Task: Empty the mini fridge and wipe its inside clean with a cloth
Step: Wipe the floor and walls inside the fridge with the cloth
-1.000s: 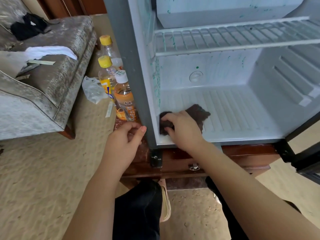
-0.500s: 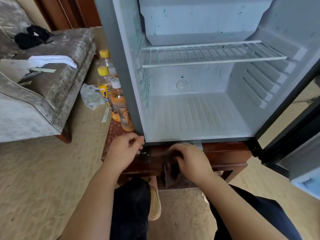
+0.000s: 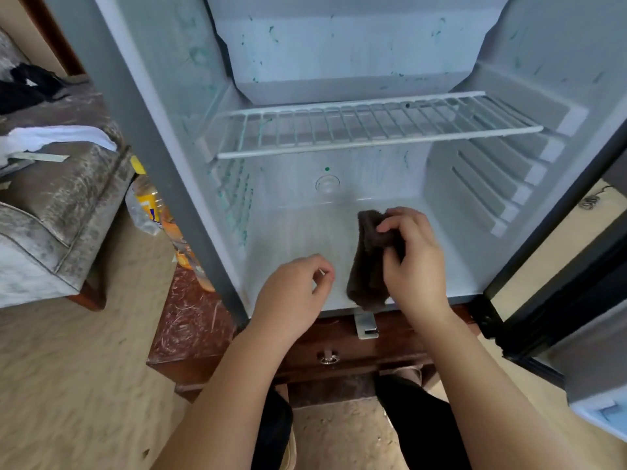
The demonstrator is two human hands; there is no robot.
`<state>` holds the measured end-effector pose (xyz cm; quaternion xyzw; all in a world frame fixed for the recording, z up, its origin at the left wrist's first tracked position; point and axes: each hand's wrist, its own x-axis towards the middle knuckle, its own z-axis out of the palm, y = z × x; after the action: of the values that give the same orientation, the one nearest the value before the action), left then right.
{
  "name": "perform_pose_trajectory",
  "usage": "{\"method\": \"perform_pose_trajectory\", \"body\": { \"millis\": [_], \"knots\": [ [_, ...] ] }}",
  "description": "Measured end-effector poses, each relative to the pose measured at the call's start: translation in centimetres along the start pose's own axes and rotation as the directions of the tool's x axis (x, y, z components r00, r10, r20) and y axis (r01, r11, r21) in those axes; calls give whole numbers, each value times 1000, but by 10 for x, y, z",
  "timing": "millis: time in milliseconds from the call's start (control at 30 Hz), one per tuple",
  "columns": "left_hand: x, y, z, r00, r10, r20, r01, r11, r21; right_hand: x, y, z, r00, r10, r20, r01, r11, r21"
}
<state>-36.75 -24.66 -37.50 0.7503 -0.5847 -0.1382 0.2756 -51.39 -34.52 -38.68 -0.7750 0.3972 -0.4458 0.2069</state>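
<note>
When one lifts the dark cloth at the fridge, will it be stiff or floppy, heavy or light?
Probably floppy: the dark cloth hangs limp below the right hand gripping it. Likely light, since fingers alone hold it. Its fuzzy surface suggests little slip.

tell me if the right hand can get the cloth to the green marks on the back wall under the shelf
Probably yes. The right hand holds the cloth at the open fridge, nothing stands between it and the green marks, and the wire shelf sits above them.
</note>
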Motion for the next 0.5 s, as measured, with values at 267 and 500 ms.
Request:
{"method": "perform_pose_trajectory", "body": {
  "millis": [267,500],
  "knots": [
    [66,4,23,993,7,-121,-2,999,36,23,28,9,968,205,143,-169,959,-226],
    [81,-22,47,976,1,-218,12,998,59,46,25,10,808,395,438,-162,862,-479]
  ]
}}
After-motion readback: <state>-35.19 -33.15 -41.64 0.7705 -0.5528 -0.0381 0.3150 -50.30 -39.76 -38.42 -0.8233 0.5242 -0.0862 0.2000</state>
